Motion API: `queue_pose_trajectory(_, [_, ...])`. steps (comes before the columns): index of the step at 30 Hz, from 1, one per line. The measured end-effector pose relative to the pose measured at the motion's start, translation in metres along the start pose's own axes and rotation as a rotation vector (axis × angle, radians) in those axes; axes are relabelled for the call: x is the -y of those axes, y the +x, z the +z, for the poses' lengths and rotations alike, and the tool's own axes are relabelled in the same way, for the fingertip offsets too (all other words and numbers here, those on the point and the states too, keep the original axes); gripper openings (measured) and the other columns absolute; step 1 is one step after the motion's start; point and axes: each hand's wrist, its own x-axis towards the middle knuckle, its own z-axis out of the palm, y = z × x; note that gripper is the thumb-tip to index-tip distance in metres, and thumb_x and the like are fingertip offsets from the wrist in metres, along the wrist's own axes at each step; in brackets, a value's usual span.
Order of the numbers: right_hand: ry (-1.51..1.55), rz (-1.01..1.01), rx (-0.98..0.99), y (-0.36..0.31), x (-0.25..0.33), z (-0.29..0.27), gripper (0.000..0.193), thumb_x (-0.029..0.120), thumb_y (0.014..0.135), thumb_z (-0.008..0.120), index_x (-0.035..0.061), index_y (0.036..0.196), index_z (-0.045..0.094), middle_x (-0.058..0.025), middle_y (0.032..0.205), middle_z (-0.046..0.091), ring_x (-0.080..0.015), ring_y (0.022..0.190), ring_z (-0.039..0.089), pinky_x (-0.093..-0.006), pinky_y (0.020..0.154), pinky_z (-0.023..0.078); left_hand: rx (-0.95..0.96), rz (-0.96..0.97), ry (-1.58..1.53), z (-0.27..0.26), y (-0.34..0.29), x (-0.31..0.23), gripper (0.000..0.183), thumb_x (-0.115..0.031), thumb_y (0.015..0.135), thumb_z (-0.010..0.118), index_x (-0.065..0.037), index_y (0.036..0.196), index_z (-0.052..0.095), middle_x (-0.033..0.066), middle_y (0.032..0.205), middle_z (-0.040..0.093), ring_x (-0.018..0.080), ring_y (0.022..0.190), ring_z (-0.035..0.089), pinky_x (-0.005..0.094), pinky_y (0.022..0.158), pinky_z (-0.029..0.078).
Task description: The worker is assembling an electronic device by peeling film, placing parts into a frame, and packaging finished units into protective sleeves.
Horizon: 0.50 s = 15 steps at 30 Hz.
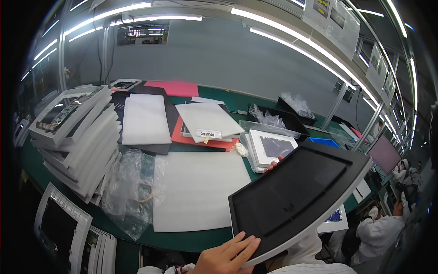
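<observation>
A large black panel [292, 189] with a pale rim and a raised rectangular outline is held tilted above the right front part of the bench. My left hand [228, 255] grips its near left corner, fingers lying over the black face. At the panel's far edge, a few fingertips of my right hand [273, 165] curl over; the rest of that hand is hidden behind the panel. Left of the panel lies a white foam sheet [196, 189]. Just beyond my right fingertips is a stack of white-framed screens [273, 146].
Stacked white frames [75, 137] with foam rise at the left, beside crumpled clear plastic [130, 192]. More housings [64, 228] stand at lower left. Foam sheets [146, 118] and black bins [285, 121] line the back of the green bench [182, 242]. A person [378, 235] sits at right.
</observation>
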Motion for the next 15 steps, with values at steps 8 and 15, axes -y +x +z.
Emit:
queue_pose_trajectory(8, [0.036, -0.018, -0.103, -0.01, -0.007, 0.002, 0.042, 0.037, 0.1, 0.036, 0.0054, 0.126, 0.045, -0.0183, 0.11, 0.056, -0.0294, 0.108, 0.053, -0.0429, 0.096, 0.045, 0.084, 0.142, 0.045, 0.016, -0.004, 0.034, 0.042, -0.021, 0.079, 0.07, -0.004, 0.116, 0.059, 0.0165, 0.113, 0.061, 0.0312, 0.106, 0.061, 0.0355, 0.085, 0.054])
queue_pose_trajectory(15, [-0.004, -0.018, -0.248, -0.014, -0.01, 0.0, 0.042, 0.037, 0.1, 0.036, 0.0055, 0.126, 0.045, -0.0182, 0.111, 0.056, -0.0294, 0.108, 0.053, -0.0428, 0.096, 0.045, 0.286, -0.196, 0.256, 0.025, -0.025, 0.115, 0.069, -0.016, 0.071, 0.076, -0.008, 0.133, 0.045, 0.0218, 0.135, 0.042, 0.0405, 0.129, 0.037, 0.0508, 0.101, 0.037])
